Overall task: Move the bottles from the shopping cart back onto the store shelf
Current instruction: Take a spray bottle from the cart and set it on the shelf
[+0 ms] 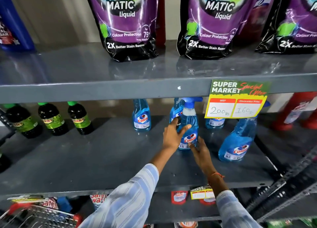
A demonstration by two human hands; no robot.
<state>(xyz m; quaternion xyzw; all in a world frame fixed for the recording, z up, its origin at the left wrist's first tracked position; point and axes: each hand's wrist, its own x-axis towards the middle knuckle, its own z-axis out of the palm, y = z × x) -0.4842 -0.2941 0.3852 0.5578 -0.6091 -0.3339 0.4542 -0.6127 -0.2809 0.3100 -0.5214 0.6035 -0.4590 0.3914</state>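
Observation:
A blue spray bottle (189,125) stands upright on the grey middle shelf (89,159). My left hand (172,136) wraps its left side, with the thumb across the front. My right hand (200,153) is open, its fingertips resting against the bottle's lower right by the label. Several more of the same blue bottles stand on this shelf: one further left (141,115), one just behind (175,111), one half hidden by a price card (215,123), and one to the right (238,142). The shopping cart (42,214) shows at the bottom left; I cannot make out its contents.
Three dark bottles with green caps (51,119) stand at the shelf's left. A yellow price card (236,101) hangs from the upper shelf edge, above which sit purple detergent pouches (127,22). Red bottles (300,114) are at the far right. A slotted metal upright (291,179) runs along the right.

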